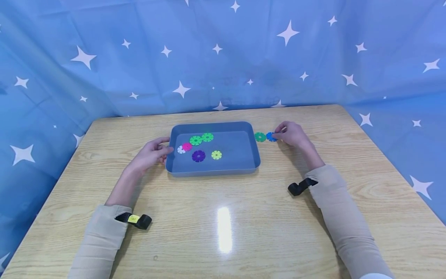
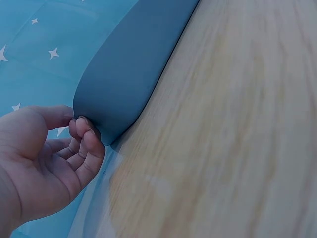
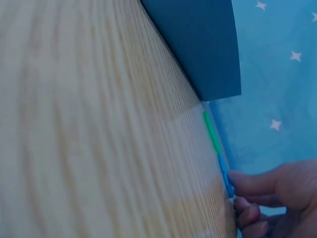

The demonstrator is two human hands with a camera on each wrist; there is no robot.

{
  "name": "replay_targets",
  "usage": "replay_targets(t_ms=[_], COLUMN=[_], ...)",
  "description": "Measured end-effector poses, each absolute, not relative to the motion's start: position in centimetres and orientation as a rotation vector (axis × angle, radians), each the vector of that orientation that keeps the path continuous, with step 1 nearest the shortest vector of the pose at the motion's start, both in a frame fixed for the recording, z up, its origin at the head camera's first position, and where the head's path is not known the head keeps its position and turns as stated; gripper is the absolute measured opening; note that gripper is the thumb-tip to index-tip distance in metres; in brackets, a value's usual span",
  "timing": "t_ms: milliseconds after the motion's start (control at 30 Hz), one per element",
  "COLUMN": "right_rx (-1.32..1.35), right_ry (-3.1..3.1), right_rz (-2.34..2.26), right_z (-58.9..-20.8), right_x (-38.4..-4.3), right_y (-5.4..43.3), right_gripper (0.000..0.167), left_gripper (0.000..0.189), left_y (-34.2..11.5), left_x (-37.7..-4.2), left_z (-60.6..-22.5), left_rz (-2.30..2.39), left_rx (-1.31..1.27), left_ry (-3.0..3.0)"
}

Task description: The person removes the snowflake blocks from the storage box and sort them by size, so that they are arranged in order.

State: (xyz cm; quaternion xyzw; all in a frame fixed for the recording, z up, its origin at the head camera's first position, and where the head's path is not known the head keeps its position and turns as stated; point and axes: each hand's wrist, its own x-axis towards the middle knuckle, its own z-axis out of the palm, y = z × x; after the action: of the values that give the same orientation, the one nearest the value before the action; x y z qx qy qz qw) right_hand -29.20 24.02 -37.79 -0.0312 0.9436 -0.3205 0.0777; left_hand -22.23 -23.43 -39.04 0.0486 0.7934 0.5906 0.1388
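Note:
My left hand (image 1: 150,155) grips the left wall of a shallow grey-blue tray (image 1: 237,155), thumb over the rim and curled fingers outside it. On the tray's floor lie two bright green notched discs (image 1: 196,140), a pink disc (image 1: 187,147) overlapping a white disc (image 1: 180,150), a purple disc (image 1: 198,156) and a yellow disc (image 1: 216,155). Just right of the tray, my right hand (image 1: 293,135) pinches the edge of a blue notched disc (image 1: 270,136). This disc meets a darker green disc (image 1: 259,136) on the table; whether their notches interlock I cannot tell.
The wooden table (image 1: 188,217) extends in front of the tray and to both sides. Behind it hangs a blue curtain (image 1: 195,69) with white stars. A black wrist camera (image 1: 139,221) is on the left sleeve, another camera (image 1: 299,187) on the right.

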Motion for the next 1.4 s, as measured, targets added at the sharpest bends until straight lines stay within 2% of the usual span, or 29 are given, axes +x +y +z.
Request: replay_targets(t_ms=[367, 867, 1400], right_rx=[-0.150, -0.395, -0.678], right_ry=[2.848, 2.753, 2.718], right_rz=[-1.102, -1.351, -1.298], right_z=[-37.1, -35.2, -34.5], right_x=[-29.1, -27.7, -26.3], right_y=[23.3, 18.2, 13.3], right_gripper=[0.036, 0.032, 0.026], left_gripper=[0.062, 0.062, 0.062], left_y=[-23.4, -23.5, -23.5], left_x=[-22.1, -22.1, -22.0], left_z=[-39.0, -38.9, -38.9], left_rz=[1.703, 1.693, 1.704], left_rx=[0.141, 0.132, 0.139], left_ry=[2.291, 2.298, 2.285])
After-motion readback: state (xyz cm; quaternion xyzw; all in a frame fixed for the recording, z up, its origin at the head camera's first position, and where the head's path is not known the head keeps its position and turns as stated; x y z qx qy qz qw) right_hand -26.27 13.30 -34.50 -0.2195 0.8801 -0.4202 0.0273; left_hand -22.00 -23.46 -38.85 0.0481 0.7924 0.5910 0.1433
